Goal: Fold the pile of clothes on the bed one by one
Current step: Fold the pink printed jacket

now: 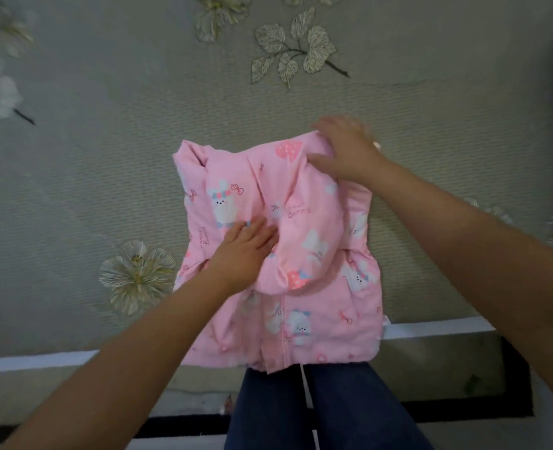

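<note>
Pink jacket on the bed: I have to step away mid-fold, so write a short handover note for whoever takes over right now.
Left hand: flat, pressing the pink jacket near its middle.
Right hand: on the far right corner, fingers over the top edge; whether it pinches the cloth is unclear.
Jacket: zip side up at the near edge of the bed, sleeves folded in across the front.
Left: fold the body, set it aside. No pile in view.

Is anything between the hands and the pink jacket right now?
Nothing visible. Both hands are already on the pink jacket: the left hand presses flat on its middle, and the right hand rests on its far edge. It lies on the bed cover.
</note>
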Available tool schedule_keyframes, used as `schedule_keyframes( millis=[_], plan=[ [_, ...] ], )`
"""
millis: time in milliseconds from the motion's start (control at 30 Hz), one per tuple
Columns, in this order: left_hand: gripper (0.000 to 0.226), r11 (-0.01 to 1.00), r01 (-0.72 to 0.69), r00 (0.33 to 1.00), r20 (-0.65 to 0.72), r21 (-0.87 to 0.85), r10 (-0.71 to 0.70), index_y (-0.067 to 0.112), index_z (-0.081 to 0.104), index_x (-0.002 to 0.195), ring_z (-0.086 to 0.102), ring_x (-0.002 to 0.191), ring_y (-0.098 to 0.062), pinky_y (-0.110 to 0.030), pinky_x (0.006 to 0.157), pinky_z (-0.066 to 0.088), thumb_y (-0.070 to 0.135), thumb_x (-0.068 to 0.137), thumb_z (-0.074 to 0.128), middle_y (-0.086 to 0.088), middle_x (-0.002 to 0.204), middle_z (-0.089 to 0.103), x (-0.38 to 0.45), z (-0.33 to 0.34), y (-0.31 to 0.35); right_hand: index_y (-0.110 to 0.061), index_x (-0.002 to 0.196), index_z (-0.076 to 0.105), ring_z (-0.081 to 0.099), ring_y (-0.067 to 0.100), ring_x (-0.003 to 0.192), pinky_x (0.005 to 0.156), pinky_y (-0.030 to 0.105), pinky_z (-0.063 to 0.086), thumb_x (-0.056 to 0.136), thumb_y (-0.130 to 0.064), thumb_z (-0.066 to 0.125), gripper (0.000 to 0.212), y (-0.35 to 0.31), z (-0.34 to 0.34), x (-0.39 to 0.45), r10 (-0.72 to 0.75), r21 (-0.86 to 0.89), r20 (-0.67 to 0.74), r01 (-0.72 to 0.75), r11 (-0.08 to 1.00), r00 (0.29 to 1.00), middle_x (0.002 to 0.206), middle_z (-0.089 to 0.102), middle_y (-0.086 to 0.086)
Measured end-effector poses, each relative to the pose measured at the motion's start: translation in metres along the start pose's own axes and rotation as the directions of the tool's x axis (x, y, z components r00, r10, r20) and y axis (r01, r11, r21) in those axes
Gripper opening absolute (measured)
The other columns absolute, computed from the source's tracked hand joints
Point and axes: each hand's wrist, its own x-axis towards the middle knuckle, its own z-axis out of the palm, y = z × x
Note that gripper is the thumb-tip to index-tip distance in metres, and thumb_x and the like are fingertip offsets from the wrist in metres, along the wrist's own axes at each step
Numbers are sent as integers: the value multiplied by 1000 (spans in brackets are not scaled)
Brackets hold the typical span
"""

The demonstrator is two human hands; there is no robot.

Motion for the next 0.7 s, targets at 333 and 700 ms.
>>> schedule_keyframes(
  millis=[333, 700],
  plan=[
    [10, 897, 258, 894, -263, -358, -362, -2, 63, 66, 59, 62, -33, -35, 49, 45, 1, 64, 72, -19, 65, 60, -26, 42, 19, -10, 113, 48, 57, 27, 104, 101, 47, 26, 72, -32, 71, 52, -48, 11, -16, -38, -438, 203, 126, 890, 978, 111, 62, 10],
    [50, 901, 251, 951, 265, -353, -161, 8, 31, 139, 33, 131, -27, -31, 105, 28, 11, 91, 43, -12, 144, 35, -110, 73, 52, -12, 79, 59, 56, 22, 54, 71, 33, 26, 67, 4, 49, 22, -88, 101, -223, -580, -506, -519, 322, 800, 628, 60, 57, 3]
  ],
)
